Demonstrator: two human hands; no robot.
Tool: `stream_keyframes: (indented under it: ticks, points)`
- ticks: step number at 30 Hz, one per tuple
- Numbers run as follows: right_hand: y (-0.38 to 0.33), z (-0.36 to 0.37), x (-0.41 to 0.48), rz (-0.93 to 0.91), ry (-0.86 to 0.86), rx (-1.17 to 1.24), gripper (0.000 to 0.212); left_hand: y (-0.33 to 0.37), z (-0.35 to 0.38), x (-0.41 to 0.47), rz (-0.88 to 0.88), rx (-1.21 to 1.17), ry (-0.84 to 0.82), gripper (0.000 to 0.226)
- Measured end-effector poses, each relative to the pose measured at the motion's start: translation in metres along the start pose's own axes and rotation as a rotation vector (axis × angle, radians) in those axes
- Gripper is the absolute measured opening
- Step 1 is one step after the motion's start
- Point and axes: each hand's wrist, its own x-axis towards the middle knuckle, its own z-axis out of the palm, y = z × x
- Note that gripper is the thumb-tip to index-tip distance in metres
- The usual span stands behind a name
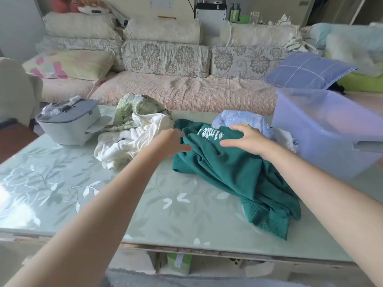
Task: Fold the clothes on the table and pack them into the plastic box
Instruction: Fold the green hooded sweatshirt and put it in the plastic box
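On the table (87, 183), just beside the box (331, 141), presses a crumpled sweatshirt (228, 175) with the right hand (246, 137), fingers spread flat, and touches its far-left edge with the left hand (172, 141), fingers apart. Lies diagonally, long axis from lettered far end to ribbed near-right end. Looks barely started: nothing folded, box seemingly empty, other clothes (128, 139) heaped behind.

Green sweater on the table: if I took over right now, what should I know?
Left hand touches the near edge of the green sweater; grip unclear.
Right hand rests open on it.
A white top, leafy cloth and light blue cloth lie crumpled behind it; the plastic box stands at right.
Nothing is folded yet.
Left: fold all four, pack them.
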Motion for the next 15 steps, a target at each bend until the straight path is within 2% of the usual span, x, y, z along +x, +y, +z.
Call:
stream_keyframes:
  ticks: [6, 10, 12, 15]
  points:
    - [0.019, 0.021, 0.000, 0.044, -0.002, -0.263, 0.083, -0.021, 0.030, 0.000, -0.101, -0.057, -0.106, 0.062]
    - [0.026, 0.032, 0.003, 0.066, 0.009, -0.368, 0.087, -0.014, 0.047, 0.006, -0.192, -0.355, -0.155, 0.063]
    - [0.023, 0.039, 0.003, 0.040, 0.010, -0.331, 0.071, -0.008, 0.054, 0.007, -0.254, -0.526, -0.155, 0.066]
    - [0.014, 0.052, -0.001, 0.008, 0.017, -0.149, 0.035, -0.003, 0.065, 0.012, -0.330, -0.659, -0.139, 0.070]
